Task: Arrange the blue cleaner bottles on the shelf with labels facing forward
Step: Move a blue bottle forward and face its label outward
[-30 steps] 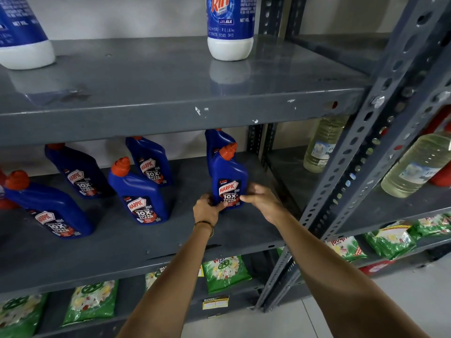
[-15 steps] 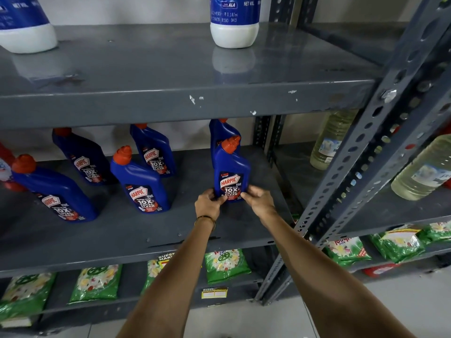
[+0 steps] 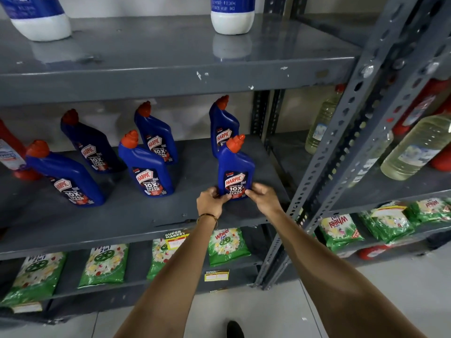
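Note:
Several blue cleaner bottles with orange caps stand on the grey middle shelf (image 3: 146, 215), labels toward me. The front right bottle (image 3: 235, 167) stands upright near the shelf's front edge. My left hand (image 3: 211, 201) grips its base on the left and my right hand (image 3: 262, 197) grips its base on the right. Behind it stands another bottle (image 3: 223, 125). Further left are a front bottle (image 3: 146, 167), a rear bottle (image 3: 156, 135), a dark rear bottle (image 3: 92, 145) and a leaning front bottle (image 3: 66, 174).
The upper shelf (image 3: 170, 59) overhangs the bottles and holds two white-based blue bottles (image 3: 231, 15). A perforated steel upright (image 3: 336, 152) stands just right of my right hand. Clear yellowish bottles (image 3: 415, 147) fill the right rack. Green detergent packs (image 3: 228, 245) lie below. A red bottle (image 3: 12, 152) stands far left.
The view has tipped down a little, so the shelves sit higher in frame. Both hands stay on the base of the front right bottle, which has barely shifted.

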Demonstrator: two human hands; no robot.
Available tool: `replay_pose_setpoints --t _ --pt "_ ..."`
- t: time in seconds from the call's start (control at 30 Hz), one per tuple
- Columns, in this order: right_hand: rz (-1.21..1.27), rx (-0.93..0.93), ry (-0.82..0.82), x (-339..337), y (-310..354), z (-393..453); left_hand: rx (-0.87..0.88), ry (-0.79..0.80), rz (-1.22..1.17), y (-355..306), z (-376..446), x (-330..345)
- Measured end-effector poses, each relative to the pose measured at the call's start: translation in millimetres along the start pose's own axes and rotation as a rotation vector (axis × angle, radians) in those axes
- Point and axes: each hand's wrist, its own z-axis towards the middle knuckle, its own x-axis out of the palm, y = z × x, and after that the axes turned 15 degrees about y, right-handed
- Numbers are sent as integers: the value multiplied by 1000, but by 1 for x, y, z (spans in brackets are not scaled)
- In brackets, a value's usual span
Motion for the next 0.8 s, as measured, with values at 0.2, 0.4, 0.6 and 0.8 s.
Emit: replay_pose_setpoints --t 0.2,0.4,0.6,0.8 --pt "-19 -15 -28 3 -8 -25 -7 17 36 7 -20 3" --pt "-19 -12 -30 3 -12 -32 -4 23 93 8 -30 3" --pt "-10 -3 -34 3 -7 -39 -5 41 98 8 -35 3" --pt "-33 2 -33 5 -4 -42 -5 51 101 7 -38 1"
